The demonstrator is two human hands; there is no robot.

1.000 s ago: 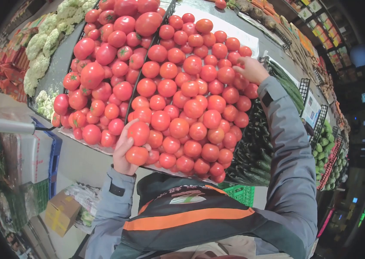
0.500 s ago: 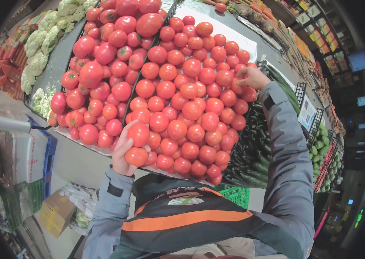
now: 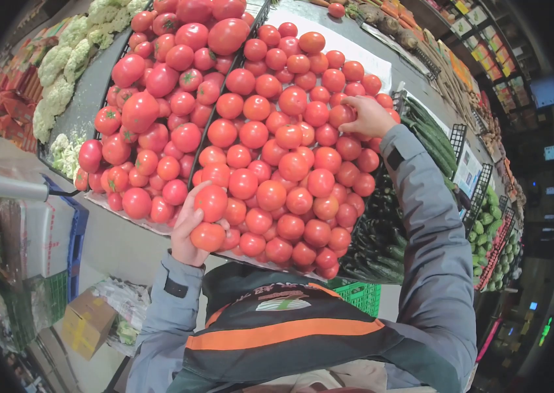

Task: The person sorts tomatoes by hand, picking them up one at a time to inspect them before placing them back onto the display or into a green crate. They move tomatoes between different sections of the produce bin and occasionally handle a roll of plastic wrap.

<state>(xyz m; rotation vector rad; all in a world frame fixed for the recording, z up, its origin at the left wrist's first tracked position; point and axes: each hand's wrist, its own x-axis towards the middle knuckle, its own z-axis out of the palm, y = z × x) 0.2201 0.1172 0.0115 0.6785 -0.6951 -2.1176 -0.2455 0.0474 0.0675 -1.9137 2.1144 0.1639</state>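
Note:
My left hand (image 3: 188, 234) is curled around two red tomatoes at the front edge of the display, one tomato (image 3: 211, 203) above and another tomato (image 3: 208, 237) below. Most of its fingers are hidden behind them. At the upper right of the pile, my right hand (image 3: 367, 118) has thumb and fingertips curved about a tomato (image 3: 340, 116) that still lies among the others. The tomato pile (image 3: 270, 195) fills a black-edged crate section under both hands. A thin black divider (image 3: 208, 121) separates it from larger, pinker tomatoes (image 3: 141, 112) to the left.
Cucumbers (image 3: 430, 134) and dark green vegetables (image 3: 381, 239) lie right of the tomatoes. Cauliflower (image 3: 57, 65) is at the far left. White paper (image 3: 355, 49) lines the back. A green crate (image 3: 360, 298) stands below the display, and a cardboard box (image 3: 87, 321) sits on the floor at lower left.
My right hand has moved left across the pile, and its fingers now reach around a tomato. My left hand stays in place with its two tomatoes.

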